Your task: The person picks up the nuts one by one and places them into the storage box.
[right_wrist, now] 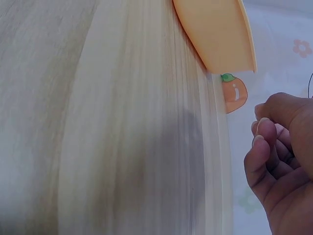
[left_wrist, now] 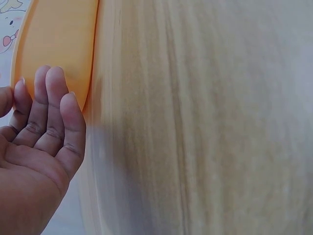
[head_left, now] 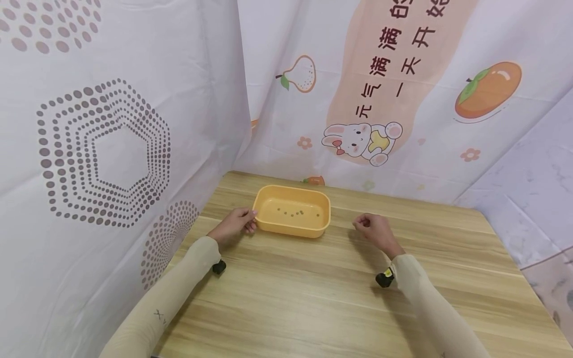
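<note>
A shallow yellow plastic tray (head_left: 291, 230) with rounded corners stands on the wooden table. Several tiny dark greenish round pieces (head_left: 297, 213) lie scattered across its floor. My left hand (head_left: 237, 221) is at the tray's left end, thumb and index finger pinching the rim. In the left wrist view, the other fingers (left_wrist: 72, 117) of that hand extend beside the tray wall. To the right of the tray, apart from it, my right hand (head_left: 375, 231) hovers over the table. Its fingers (right_wrist: 257, 155) are curled with the thumb against the index finger, and nothing shows between them.
The wood-grain table (head_left: 286, 293) reaches back to a printed curtain (head_left: 277, 149) with fruit and a rabbit. A white patterned curtain (head_left: 215, 99) hangs close along the left side. Small black devices (head_left: 384, 278) are strapped at both wrists.
</note>
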Available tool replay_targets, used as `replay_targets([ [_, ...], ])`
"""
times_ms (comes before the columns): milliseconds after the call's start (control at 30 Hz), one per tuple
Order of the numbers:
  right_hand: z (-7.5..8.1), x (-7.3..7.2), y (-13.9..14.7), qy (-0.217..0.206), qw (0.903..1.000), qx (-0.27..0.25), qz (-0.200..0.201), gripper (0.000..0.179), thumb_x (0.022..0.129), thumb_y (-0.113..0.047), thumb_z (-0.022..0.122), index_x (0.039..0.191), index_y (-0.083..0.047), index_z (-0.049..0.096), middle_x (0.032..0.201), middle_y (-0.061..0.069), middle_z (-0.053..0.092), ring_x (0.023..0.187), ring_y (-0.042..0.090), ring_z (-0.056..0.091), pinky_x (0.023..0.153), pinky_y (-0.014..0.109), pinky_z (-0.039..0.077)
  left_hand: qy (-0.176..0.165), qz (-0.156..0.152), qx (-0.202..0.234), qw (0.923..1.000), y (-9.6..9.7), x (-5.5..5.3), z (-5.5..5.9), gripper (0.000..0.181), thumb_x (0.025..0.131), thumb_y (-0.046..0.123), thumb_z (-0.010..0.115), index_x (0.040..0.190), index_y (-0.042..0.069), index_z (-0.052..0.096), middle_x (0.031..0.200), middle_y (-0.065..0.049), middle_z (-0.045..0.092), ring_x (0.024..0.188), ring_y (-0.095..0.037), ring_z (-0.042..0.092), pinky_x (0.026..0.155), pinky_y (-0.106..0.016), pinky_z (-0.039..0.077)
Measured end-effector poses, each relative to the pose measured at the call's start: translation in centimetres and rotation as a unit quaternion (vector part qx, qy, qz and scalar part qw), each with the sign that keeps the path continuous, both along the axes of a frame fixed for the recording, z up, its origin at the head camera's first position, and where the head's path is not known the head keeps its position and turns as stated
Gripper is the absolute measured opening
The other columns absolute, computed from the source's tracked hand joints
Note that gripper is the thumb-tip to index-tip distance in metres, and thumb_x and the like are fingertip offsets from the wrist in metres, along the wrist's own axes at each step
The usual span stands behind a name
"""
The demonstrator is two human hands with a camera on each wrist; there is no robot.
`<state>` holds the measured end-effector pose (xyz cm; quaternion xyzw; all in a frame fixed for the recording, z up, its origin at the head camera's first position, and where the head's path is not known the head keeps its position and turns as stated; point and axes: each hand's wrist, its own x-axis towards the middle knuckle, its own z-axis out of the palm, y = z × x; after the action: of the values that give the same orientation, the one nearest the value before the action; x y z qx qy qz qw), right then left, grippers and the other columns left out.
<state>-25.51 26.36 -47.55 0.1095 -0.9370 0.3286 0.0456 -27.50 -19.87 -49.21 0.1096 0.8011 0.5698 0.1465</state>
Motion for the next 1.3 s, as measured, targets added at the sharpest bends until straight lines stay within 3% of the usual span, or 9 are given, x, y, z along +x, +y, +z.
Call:
replay_targets([
  [533,0.1,-0.3,-1.2,0.0,1.0,0.003,0.007,0.014,0.098,-0.019,0.069,0.096,-0.007,0.074,0.088,0.004,0.072,0.074,0.015,0.063,0.061,0.027,0.052,0.001,0.004,-0.005,1.0,0.0,0.1,0.0,0.039,0.112,0.033,0.047,0.103,-0.002,0.063,0.092,-0.012,0.067,0.08,-0.021,0.064,0.074,-0.033,0.058],
  [1300,0.6,-0.7,-3.5,-0.001,0.9996,-0.001,0.029,0.013,0.098,-0.018,0.071,0.097,-0.005,0.073,0.088,0.003,0.071,0.082,0.018,0.066,0.071,0.032,0.054,-0.004,0.007,-0.004,1.0,0.1,0.0,0.2,0.039,0.112,0.031,0.047,0.101,-0.003,0.063,0.091,-0.013,0.067,0.078,-0.022,0.065,0.072,-0.033,0.057],
])
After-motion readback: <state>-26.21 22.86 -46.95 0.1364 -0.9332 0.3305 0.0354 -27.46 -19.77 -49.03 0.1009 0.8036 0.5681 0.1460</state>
